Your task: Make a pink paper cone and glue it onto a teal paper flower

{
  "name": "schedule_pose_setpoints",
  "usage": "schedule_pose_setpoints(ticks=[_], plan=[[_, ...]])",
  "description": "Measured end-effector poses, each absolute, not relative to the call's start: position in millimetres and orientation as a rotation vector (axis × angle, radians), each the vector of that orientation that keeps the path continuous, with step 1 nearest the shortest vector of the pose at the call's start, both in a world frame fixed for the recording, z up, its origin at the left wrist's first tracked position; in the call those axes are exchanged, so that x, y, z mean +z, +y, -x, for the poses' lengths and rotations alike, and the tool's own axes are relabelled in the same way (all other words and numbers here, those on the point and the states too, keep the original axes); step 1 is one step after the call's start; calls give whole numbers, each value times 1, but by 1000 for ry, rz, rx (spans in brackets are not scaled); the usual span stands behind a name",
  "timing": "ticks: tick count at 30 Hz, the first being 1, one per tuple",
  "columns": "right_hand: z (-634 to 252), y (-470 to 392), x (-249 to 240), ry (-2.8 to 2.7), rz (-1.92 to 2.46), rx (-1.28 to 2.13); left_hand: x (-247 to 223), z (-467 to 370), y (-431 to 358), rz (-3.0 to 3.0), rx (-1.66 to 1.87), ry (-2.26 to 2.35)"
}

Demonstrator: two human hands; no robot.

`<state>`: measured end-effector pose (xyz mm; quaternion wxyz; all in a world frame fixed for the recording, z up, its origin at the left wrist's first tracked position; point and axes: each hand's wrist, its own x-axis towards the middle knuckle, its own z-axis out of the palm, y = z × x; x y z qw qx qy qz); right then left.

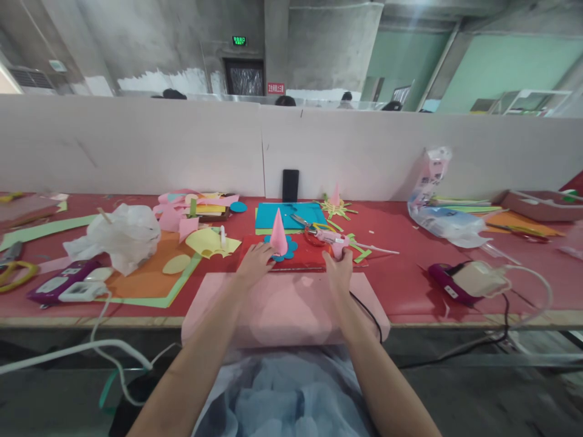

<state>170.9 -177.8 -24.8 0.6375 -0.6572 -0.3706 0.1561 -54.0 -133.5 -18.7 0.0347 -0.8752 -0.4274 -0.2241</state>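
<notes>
A pink paper cone [279,233] stands upright on a blue scalloped paper flower [290,247]. My left hand [258,262] is at the left of the cone's base, its fingers bent against the cone; the thumb is mostly hidden. In my right hand [339,267] is a pink hot glue gun [328,235], gripped by its handle, nozzle to the left. A whitish glue stick [382,250] sticks out behind it, and a black cord [368,311] hangs below. Scissors [301,221] lie just behind the gun. Underneath is a red board [310,260].
A pink padded block [291,309] lies at the table's front edge. Blue sheets [291,213], a second cone with green fringe [336,205] and a black phone [290,185] are behind. Power strips [68,284] lie left and right. Crumpled white plastic [121,237] and paper scraps [170,218] are left.
</notes>
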Motion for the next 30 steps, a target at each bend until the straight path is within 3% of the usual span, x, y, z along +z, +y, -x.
schedule_pose_setpoints(ticks=[7, 16, 30], plan=[[-171, -178, -24, -852, 1513, 377, -26, 41, -126, 2708, -743, -1248], [-169, -177, -29, -973, 1568, 377, -21, 51, -129, 2546, -962, -1607], [-161, -179, -33, -1411, 1727, 139, -26, 51, -124, 2605, -1288, -1741]])
